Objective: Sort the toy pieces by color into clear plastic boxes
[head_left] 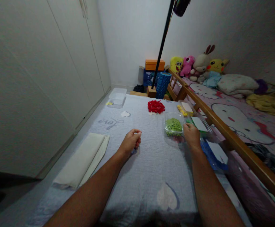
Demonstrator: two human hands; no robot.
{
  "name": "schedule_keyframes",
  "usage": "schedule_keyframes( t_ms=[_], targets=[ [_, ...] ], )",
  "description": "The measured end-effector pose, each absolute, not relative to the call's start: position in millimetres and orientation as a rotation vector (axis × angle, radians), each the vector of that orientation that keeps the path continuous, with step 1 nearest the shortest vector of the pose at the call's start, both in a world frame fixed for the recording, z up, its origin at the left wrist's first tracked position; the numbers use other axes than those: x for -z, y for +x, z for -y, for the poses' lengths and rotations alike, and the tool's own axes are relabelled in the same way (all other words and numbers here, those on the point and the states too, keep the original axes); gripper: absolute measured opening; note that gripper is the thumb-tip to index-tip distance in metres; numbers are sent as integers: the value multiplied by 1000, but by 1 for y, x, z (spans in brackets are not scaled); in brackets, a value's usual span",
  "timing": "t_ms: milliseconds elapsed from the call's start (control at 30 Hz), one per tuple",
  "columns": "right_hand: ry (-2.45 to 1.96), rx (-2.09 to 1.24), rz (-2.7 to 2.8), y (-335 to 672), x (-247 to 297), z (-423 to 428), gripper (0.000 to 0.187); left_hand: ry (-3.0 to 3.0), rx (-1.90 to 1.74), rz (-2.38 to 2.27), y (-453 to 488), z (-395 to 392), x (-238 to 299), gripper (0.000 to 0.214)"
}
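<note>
My right hand [191,135] grips the right edge of a clear plastic container [167,119] between thumb and fingers. Inside the container lies a heap of small green pieces [173,125]. My left hand [130,142] is held over the middle of the cloth with its fingers curled and thumb pressed against them. Whatever those fingers may hold is hidden. Beyond both hands sits a pile of small red pieces [156,107] directly on the light blue-grey cloth [149,170].
Plastic boxes with yellow [182,110], green [199,124] and blue contents [214,154] line the right side, by a wooden bed rail [213,124]. A folded cream cloth [81,160] lies left. A clear tray [117,97] sits far left. A black pole [162,47] stands behind.
</note>
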State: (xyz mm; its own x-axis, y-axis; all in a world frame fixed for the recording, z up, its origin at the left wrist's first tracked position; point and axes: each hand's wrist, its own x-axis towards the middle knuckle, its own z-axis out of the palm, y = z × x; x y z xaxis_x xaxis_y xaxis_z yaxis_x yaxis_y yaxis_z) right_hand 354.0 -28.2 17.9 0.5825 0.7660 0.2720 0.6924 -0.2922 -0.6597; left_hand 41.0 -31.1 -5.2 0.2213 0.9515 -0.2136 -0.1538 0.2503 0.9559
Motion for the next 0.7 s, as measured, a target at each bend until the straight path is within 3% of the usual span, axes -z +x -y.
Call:
schedule_keyframes(
  t_ms=[133, 267, 467, 700],
  targets=[
    [-2276, 153, 1220, 352, -25, 37, 48, 986, -959, -1034, 41, 31, 6, 37],
    [-2121, 448, 1476, 320, -23, 45, 45, 996, -952, -1036, 41, 31, 5, 33],
    [-2052, 321, 1827, 281, -14, 41, 28, 1013, -931, -1050, 40, 32, 3, 36],
    [-2143, 294, 1778, 310, -16, 23, 30, 1025, -926, -1019, 38, 34, 6, 36]
  ],
)
